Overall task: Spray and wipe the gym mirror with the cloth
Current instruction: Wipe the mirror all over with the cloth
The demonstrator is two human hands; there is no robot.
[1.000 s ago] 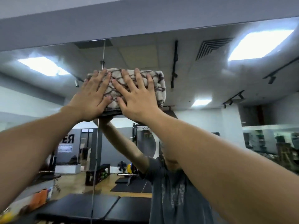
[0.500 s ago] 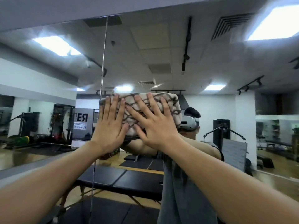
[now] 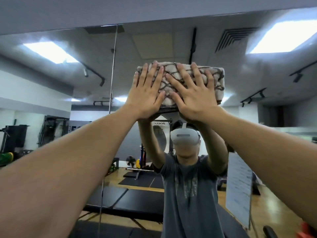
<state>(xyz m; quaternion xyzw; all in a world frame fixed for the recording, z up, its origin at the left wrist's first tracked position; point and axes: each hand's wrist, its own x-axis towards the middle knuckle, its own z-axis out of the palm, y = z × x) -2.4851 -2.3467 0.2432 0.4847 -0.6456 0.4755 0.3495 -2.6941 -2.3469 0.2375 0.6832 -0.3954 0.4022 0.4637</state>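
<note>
**Two-hand wipe, high on the glass**

Fingers [image 3: 155,73] splayed wide and flat on both hands, gripping nothing, just pressing. Left hand [image 3: 145,93] and right hand [image 3: 193,95] sit side by side, thumbs nearly touching, palms on the folded beige terry cloth with dark brown squiggle lines [image 3: 180,81]. Cloth is pinned flat against the large wall-mounted gym mirror [image 3: 257,79], near its top edge, just right of the vertical panel seam [image 3: 112,69]. Flat palms likely spread pressure for even contact across the pad. No spray bottle visible. Arms extended overhead; reach looks near limit.
</note>
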